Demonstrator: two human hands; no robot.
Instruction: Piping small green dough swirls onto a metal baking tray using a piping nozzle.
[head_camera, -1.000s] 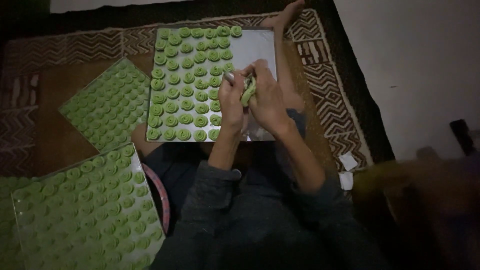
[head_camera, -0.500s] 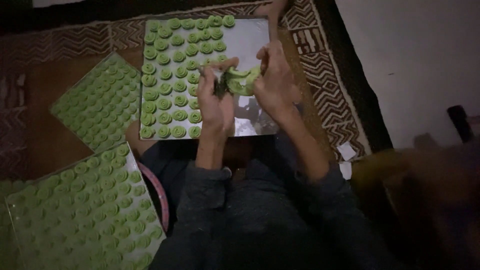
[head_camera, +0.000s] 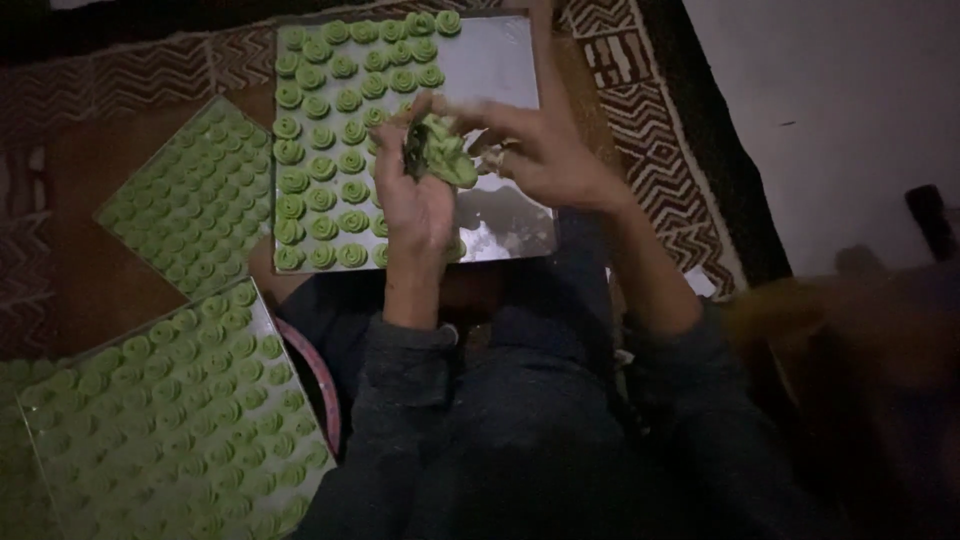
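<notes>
My left hand (head_camera: 412, 200) and my right hand (head_camera: 545, 150) meet over a shiny metal tray (head_camera: 495, 70) and together hold a lump of green dough (head_camera: 440, 150) with a small dark tool partly hidden inside it. The left fingers wrap the lump from the left; the right fingers pinch it from the right. Rows of small green swirled dough pieces (head_camera: 330, 140) cover the tray's left part. Its right part is bare metal.
Two more trays filled with green swirls lie on the floor: one tilted at the left (head_camera: 190, 195), one at the lower left (head_camera: 175, 410). A pink bowl rim (head_camera: 322, 385) shows by my knee. A patterned rug (head_camera: 660, 130) borders a pale floor on the right.
Both hands have lifted off the tray with the green dough lump and now work it a little higher and further left in view. The camera has shifted slightly.
</notes>
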